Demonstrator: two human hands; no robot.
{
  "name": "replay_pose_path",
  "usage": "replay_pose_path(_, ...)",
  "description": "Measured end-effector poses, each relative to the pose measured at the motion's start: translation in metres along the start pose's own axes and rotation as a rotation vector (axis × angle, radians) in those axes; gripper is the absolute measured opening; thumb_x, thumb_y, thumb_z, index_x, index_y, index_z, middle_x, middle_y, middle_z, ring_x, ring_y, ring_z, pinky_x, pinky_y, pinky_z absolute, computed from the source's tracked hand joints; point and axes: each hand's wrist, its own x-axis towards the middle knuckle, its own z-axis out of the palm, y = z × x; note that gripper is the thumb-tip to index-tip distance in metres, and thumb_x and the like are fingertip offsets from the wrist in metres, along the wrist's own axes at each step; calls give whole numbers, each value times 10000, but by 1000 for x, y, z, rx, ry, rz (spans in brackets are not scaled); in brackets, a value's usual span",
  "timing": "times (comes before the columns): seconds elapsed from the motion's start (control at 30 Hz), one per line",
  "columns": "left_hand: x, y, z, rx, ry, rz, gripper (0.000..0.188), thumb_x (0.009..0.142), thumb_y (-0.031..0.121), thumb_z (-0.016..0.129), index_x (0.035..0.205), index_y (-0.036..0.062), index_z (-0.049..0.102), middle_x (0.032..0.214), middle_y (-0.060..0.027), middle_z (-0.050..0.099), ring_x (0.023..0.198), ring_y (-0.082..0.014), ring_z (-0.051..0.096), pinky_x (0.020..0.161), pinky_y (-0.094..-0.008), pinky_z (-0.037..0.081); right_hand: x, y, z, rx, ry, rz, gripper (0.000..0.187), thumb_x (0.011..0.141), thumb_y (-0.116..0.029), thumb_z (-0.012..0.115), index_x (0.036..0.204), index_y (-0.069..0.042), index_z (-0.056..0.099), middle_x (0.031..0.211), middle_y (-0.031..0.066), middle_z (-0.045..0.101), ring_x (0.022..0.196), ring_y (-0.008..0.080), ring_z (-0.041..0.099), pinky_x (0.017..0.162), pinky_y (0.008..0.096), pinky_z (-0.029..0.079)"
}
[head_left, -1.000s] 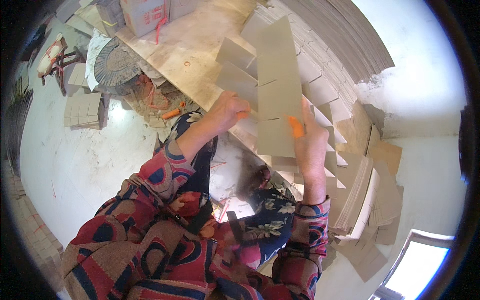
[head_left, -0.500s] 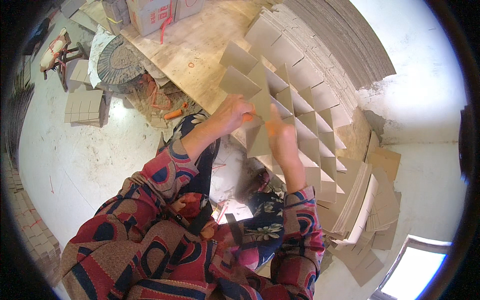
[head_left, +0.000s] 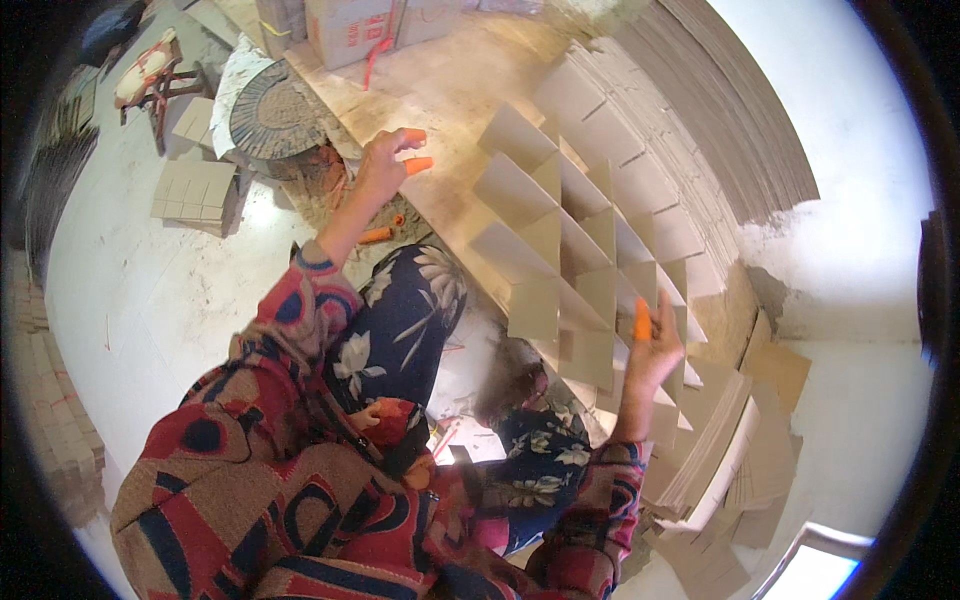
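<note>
A cardboard divider grid [head_left: 532, 265] of crossed slotted strips stands on the wooden board in front of me. My left hand [head_left: 380, 170] is raised left of the grid, apart from it. Its fingers are spread with nothing in them, and two carry orange fingertip covers. At the grid's near right end is my right hand [head_left: 656, 345], fingers up and apart, one wearing an orange cover. Whether that hand touches the cardboard I cannot tell.
Slotted cardboard strips [head_left: 640, 140] lie stacked behind the grid. More cardboard sheets [head_left: 700, 440] lean at the right. Cardboard boxes [head_left: 345, 30] stand at the board's far end. A round ribbed object [head_left: 275, 110], a stool [head_left: 155, 75] and a cardboard pile [head_left: 195, 190] are at the left.
Both hands have come away from the grid's near left part: the left up and leftward, the right rightward and nearer. The whole view has shifted slightly.
</note>
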Motion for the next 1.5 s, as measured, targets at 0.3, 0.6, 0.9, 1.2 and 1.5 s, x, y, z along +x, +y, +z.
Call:
replay_pose_path(0.3, 36, -59, 18, 417, 5, 167, 226, 715, 189, 728, 885, 58, 659, 840, -100, 649, 841, -292, 540, 734, -381, 438, -26, 27, -38, 46, 179, 248, 364, 884, -83, 622, 1235, -6, 567, 793, 33, 642, 622, 70, 542, 518, 221, 454)
replay_pose_path(0.6, 24, -47, -3, 378, -105, 229, 100, 752, 139, 668, 746, 61, 606, 742, -83, 625, 738, -293, 546, 716, -394, 420, -58, 41, -47, -71, 309, 137, 320, 889, -102, 623, 1195, -13, 595, 761, 29, 636, 577, 76, 505, 484, 227, 424)
replay_pose_path(0.9, -72, -99, -40, 434, -160, 220, 100, 748, 105, 690, 824, 44, 666, 794, -98, 655, 798, -292, 621, 869, -378, 443, -61, 47, -43, -32, 303, 232, 274, 879, -106, 643, 1137, -11, 636, 764, 38, 630, 592, 99, 503, 510, 267, 436)
replay_pose_path(1.2, -63, -75, -64, 294, -159, 65, 156, 738, 79, 702, 888, 39, 689, 798, -117, 681, 693, -229, 658, 612, -295, 490, -31, 21, -64, -267, 318, 74, 278, 882, -110, 635, 1129, 17, 622, 877, 110, 653, 762, 176, 595, 668, 313, 488)
replay_pose_path(1.5, -53, -42, -72, 175, -283, -140, 264, 727, 70, 748, 975, 5, 684, 784, -58, 667, 707, -93, 604, 645, -250, 503, 30, 52, -52, -345, 173, -89, 362, 866, -128, 624, 1201, 4, 579, 1128, 185, 626, 1023, 305, 592, 828, 377, 488)
